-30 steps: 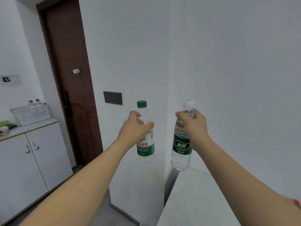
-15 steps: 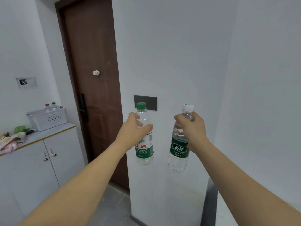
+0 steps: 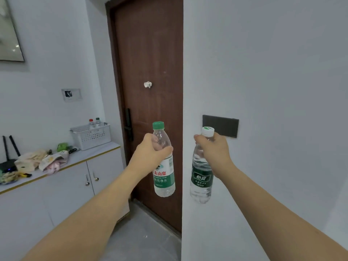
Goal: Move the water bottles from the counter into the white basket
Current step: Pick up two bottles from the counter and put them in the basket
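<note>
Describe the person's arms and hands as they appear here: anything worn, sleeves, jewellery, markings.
Both forearms are bare as far as the frame shows; no sleeve edge appears. The left hand and right hand wear no gloves, and no watch, bracelet or ring is visible. No tattoos or other markings show.

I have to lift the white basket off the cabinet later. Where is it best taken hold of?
Probably by the rim of the white basket, one hand at each short end, coming from above. The rim flares out into a lip, the walls are perforated, and the two bottles standing inside leave the edges free for a grip.
</note>
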`<action>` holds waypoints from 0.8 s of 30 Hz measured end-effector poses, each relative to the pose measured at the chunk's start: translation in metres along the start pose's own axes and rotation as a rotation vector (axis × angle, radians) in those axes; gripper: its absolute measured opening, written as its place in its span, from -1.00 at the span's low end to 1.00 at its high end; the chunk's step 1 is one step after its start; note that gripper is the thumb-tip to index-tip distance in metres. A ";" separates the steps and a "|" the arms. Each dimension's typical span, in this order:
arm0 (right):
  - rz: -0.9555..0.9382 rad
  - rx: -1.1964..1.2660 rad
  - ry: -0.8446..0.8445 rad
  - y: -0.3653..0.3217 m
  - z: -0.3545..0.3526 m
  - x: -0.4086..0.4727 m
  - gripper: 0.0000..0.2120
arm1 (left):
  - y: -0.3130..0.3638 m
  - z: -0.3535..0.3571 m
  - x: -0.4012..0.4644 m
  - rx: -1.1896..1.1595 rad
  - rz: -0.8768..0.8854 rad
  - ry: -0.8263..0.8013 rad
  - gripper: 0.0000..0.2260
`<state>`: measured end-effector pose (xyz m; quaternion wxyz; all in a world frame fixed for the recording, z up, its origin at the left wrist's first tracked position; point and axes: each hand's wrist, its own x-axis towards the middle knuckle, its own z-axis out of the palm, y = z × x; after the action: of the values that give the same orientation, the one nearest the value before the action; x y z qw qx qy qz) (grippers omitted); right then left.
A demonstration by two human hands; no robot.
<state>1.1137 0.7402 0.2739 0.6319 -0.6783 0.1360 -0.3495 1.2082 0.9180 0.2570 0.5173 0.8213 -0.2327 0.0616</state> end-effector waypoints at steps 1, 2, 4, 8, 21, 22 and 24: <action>0.001 -0.007 -0.012 0.002 0.021 0.006 -0.92 | -0.012 -0.014 0.010 -0.005 -0.013 0.008 -0.47; 0.006 -0.010 -0.024 0.004 0.042 0.013 -0.91 | -0.025 -0.029 0.021 -0.007 -0.024 0.016 -0.46; 0.009 -0.003 -0.039 0.008 0.086 0.026 -0.88 | -0.051 -0.057 0.044 -0.015 -0.033 0.029 -0.47; 0.008 -0.025 -0.057 0.014 0.172 0.049 -0.85 | -0.101 -0.110 0.096 0.000 -0.032 0.026 -0.55; -0.005 0.006 -0.106 0.041 0.375 0.149 -0.88 | -0.218 -0.222 0.241 0.013 -0.096 0.107 -0.50; -0.002 0.014 -0.125 0.047 0.390 0.158 -0.88 | -0.226 -0.228 0.251 0.010 -0.096 0.114 -0.51; 0.005 0.035 -0.162 0.056 0.419 0.179 -0.88 | -0.241 -0.242 0.272 0.007 -0.097 0.139 -0.57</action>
<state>1.5273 0.9387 0.2924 0.6534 -0.6929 0.0799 -0.2942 1.5900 1.1300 0.2632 0.5315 0.8272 -0.1561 0.0940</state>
